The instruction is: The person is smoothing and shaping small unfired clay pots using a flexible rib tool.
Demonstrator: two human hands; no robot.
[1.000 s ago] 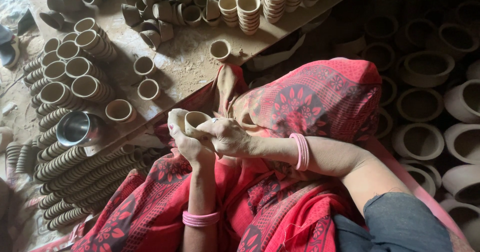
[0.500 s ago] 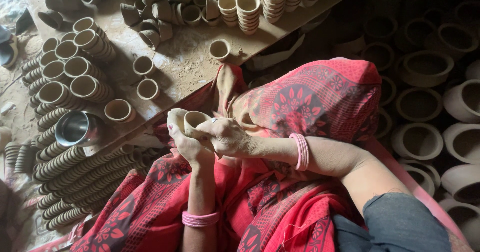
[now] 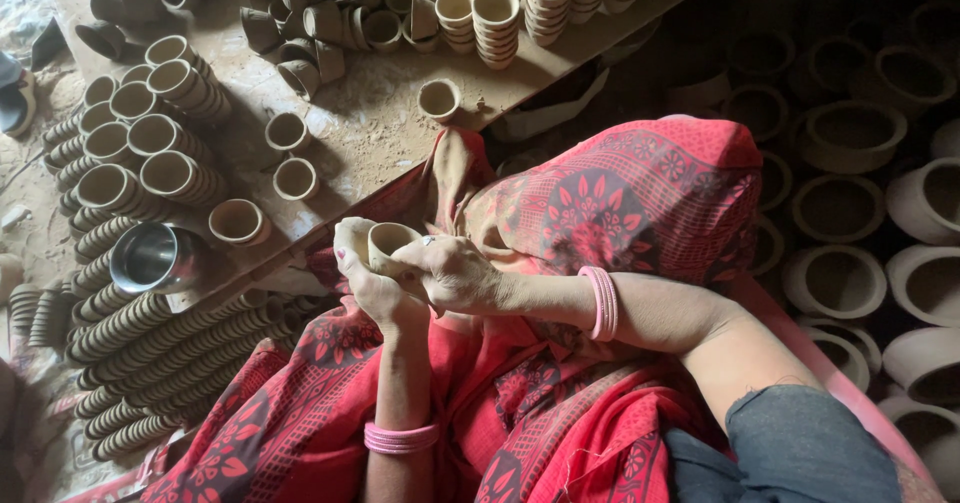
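Both hands meet over my lap on one small unfired clay cup (image 3: 388,240). My left hand (image 3: 365,278) cups it from below and the left side, thumb up along its wall. My right hand (image 3: 455,273) wraps over it from the right, fingers at the rim. The cup's mouth faces up and away from me. Pink bangles ring both wrists. Red patterned cloth (image 3: 620,198) covers my knees under the hands.
A dusty board (image 3: 370,128) ahead carries loose clay cups and stacked ones (image 3: 495,13). Long nested rows of cups (image 3: 150,338) lie at the left around a steel cup (image 3: 155,258). Larger clay pots (image 3: 840,283) crowd the dark floor at the right.
The hands have barely shifted around the cup; everything else stays as it was.
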